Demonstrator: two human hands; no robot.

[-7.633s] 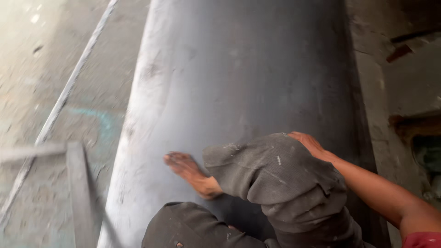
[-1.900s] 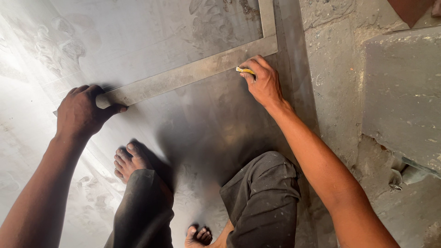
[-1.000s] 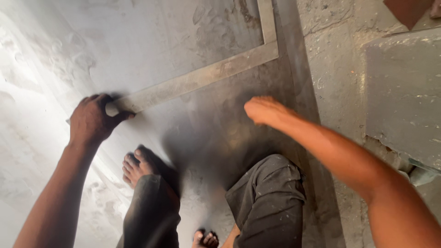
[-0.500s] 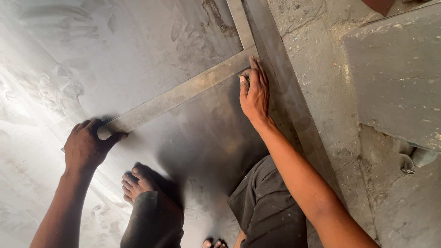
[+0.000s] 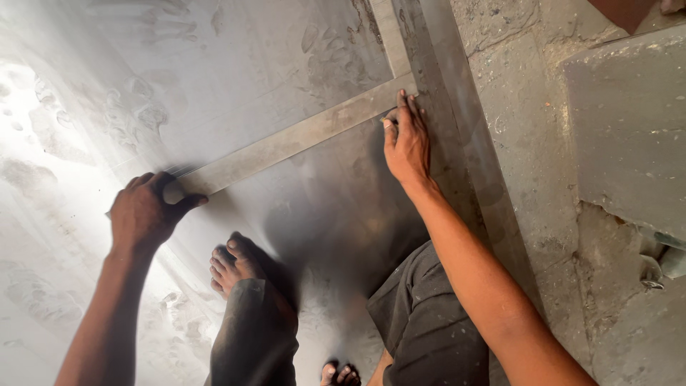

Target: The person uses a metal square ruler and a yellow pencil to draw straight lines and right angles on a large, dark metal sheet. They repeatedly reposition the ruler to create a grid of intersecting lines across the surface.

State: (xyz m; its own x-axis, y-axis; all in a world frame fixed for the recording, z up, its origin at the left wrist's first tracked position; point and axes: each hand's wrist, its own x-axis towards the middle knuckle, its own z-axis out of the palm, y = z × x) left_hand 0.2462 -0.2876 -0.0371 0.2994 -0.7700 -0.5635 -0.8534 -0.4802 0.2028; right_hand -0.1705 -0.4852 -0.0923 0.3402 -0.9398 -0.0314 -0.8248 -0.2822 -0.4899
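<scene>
Two hands | left hand (image 5: 146, 214) fingers clasp steel square (image 5: 286, 143) end | right hand (image 5: 406, 139) flat beside corner

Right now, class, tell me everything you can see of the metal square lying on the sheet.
The square is a flat L-shaped tool of dull grey, scuffed metal. Its long arm lies flat, slanting across the shiny metal sheet; its short arm runs up along the sheet's right edge and out of view. The left hand presses the long arm's near end. The right hand lies flat beside the corner, fingertips touching it.
</scene>
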